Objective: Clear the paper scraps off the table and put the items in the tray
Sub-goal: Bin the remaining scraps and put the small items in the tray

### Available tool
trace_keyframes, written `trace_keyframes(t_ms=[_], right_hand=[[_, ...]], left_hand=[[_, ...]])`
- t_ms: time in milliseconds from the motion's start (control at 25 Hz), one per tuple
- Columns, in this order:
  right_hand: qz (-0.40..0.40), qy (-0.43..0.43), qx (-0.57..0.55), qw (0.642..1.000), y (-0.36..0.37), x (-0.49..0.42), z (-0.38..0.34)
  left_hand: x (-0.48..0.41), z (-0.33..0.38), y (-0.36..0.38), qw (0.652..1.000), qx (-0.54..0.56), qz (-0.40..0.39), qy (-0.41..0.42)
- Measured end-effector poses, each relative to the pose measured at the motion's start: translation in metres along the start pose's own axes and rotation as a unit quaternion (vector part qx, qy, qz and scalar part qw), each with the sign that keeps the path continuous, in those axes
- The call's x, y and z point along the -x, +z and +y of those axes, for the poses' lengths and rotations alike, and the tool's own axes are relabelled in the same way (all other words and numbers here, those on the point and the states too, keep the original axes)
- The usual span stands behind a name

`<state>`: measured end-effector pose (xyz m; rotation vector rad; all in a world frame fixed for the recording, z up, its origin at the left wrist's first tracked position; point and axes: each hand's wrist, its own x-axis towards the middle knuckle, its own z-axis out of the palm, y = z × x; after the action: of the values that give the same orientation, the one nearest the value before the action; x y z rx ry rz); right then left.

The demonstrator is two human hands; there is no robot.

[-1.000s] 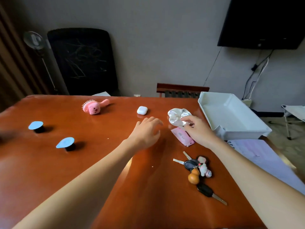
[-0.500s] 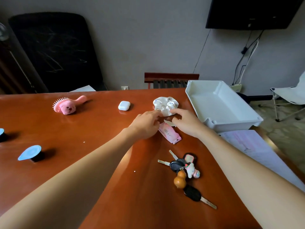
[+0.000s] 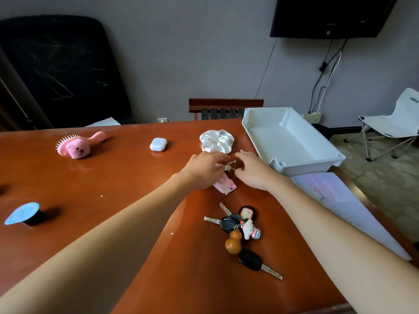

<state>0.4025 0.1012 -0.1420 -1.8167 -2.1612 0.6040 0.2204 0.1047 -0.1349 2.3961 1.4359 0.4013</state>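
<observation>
Both hands, left hand and right hand, pinch paper scraps off the tabletop; gathering them probably comes next.

White paper scraps beside empty tray.

Almost no readable writing

The folding chair by the wall carries a small dark word on its white backrest, too blurred to read. The pink packet and the paper sheet show print, none of it legible from here.
</observation>
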Motion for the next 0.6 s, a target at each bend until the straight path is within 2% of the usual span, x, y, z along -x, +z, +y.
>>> trace_keyframes(t_ms=[280, 600], right_hand=[[0.071, -0.058, 0.055, 0.994, -0.001, 0.022, 0.003], [0.120, -0.027, 0.021, 0.992, 0.001, 0.030, 0.006]], left_hand=[[-0.015, 0.013, -0.002, 0.998, -0.050, -0.028, -0.013], [-0.022, 0.028, 0.001, 0.995, -0.084, -0.041, 0.016]])
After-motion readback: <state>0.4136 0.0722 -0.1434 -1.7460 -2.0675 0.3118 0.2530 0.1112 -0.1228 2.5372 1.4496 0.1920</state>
